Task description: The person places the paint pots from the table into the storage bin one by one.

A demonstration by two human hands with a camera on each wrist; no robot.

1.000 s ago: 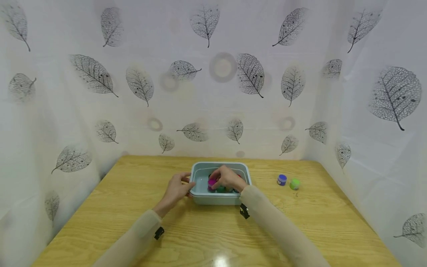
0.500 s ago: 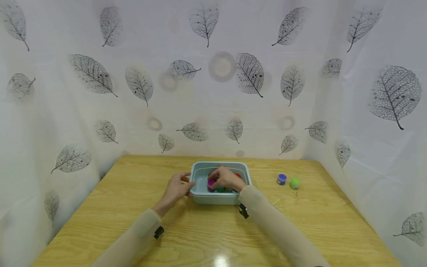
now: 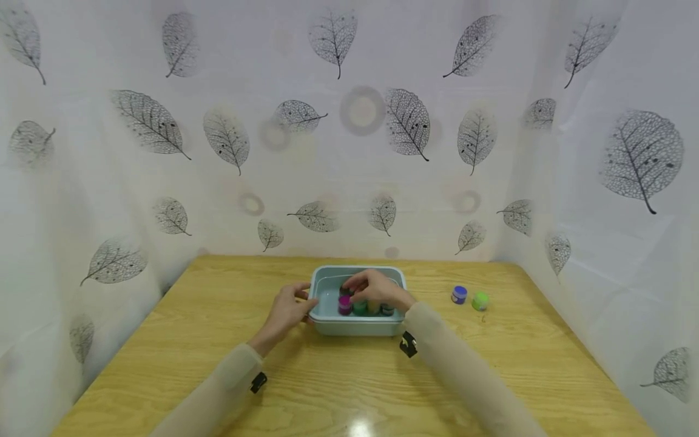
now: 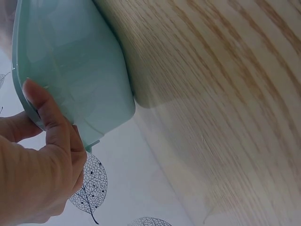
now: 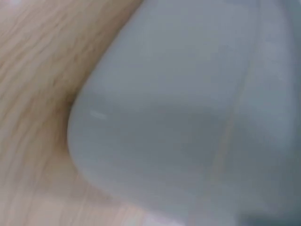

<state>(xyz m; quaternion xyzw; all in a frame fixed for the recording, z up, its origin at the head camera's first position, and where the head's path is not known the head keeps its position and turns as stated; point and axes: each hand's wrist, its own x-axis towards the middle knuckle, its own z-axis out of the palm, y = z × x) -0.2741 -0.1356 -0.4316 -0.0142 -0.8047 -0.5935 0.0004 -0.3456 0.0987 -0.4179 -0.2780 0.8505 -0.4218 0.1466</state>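
Note:
My left hand grips the left rim of a light blue plastic bin. In the left wrist view, the left hand's fingers and thumb pinch the rim of that bin. My right hand hovers inside the bin, just over several small jars, with its fingers extended. A jar with a magenta lid stands by its fingertips, apparently free of them. Beside it are a green jar and a dark jar; others are partly hidden. The right wrist view shows only the bin's outer wall, blurred.
Right of the bin, a blue-lidded jar and a lime green jar stand on the wooden table. A pale curtain with leaf prints hangs behind and along both sides.
My right hand has let go of the magenta-lidded jar and drawn slightly up and right. More of the jars show now. The left hand stays on the rim.

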